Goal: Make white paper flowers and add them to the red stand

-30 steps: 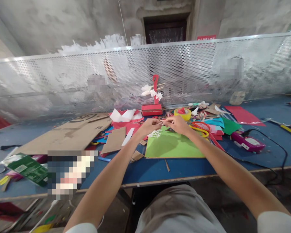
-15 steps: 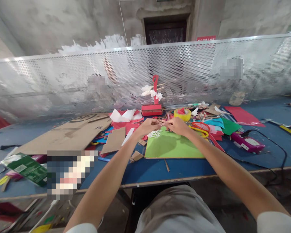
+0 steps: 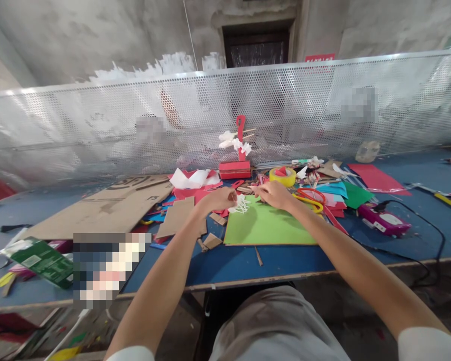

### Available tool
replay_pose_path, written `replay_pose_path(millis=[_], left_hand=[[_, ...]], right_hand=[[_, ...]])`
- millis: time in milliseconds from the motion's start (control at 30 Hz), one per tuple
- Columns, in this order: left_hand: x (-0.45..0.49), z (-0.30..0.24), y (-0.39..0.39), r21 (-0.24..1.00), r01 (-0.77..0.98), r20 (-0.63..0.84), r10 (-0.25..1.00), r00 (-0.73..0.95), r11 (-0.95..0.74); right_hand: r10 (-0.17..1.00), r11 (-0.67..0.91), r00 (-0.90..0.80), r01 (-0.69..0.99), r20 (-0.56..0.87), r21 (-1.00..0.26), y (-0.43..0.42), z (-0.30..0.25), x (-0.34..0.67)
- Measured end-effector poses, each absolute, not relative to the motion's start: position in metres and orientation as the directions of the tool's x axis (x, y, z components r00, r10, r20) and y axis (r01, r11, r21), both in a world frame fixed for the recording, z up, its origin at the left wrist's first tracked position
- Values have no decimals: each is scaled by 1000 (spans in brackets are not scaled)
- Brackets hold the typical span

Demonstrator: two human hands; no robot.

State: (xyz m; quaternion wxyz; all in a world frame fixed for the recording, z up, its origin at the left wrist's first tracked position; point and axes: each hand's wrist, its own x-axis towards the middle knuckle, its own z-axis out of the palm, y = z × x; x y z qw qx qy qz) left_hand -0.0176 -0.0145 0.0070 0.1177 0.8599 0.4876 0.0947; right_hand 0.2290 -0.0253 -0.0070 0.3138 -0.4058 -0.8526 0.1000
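Observation:
My left hand (image 3: pixel 218 199) is closed, its fingertips pinching a small white piece with thin strands (image 3: pixel 242 204), which looks like cut paper. The strands point right, over the left part of a lime-green sheet (image 3: pixel 274 225). A short way to the right, my right hand (image 3: pixel 276 194) is held above the sheet's far edge. Its thumb and forefinger are pressed together; whatever is between them is too small to make out. Behind the hands stands a red upright piece on a red block (image 3: pixel 234 170), with thin sticks and white tufts attached to it.
Left lie a large cardboard sheet (image 3: pixel 97 208), a smaller cardboard piece (image 3: pixel 176 216) and a green box (image 3: pixel 41 260). A yellow tape roll (image 3: pixel 290 176) sits among scraps. To the right are a purple device (image 3: pixel 385 220) with a black cord and yellow-handled pliers (image 3: pixel 449 200). A perforated metal panel (image 3: pixel 195 120) borders the back.
My hands have come apart. The left hand has moved left and slightly nearer with the white piece at its fingertips, while the right hand has barely shifted.

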Motion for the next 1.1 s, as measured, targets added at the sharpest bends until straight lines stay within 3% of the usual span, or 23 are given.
replay_pose_path(millis=[200,400,667,933,1100], left_hand=[[-18,1,-10,262,833,39,868,495,-487],[-19,6,-10,438,732,74,832,549,-522],[-15,9,-15,536,666,40,804,593,-519],[-13,9,-16,574,648,13,796,605,-501],[-12,12,-19,599,626,26,793,608,-500]], right_hand=[[716,692,-526,622,459,-367,-29,-5,227],[585,808,-669,532,459,-254,-32,-14,218],[482,868,-713,470,510,-163,-32,-16,212],[491,853,-682,502,541,-142,-28,-18,213],[567,791,-603,588,561,-167,-29,-17,211]])
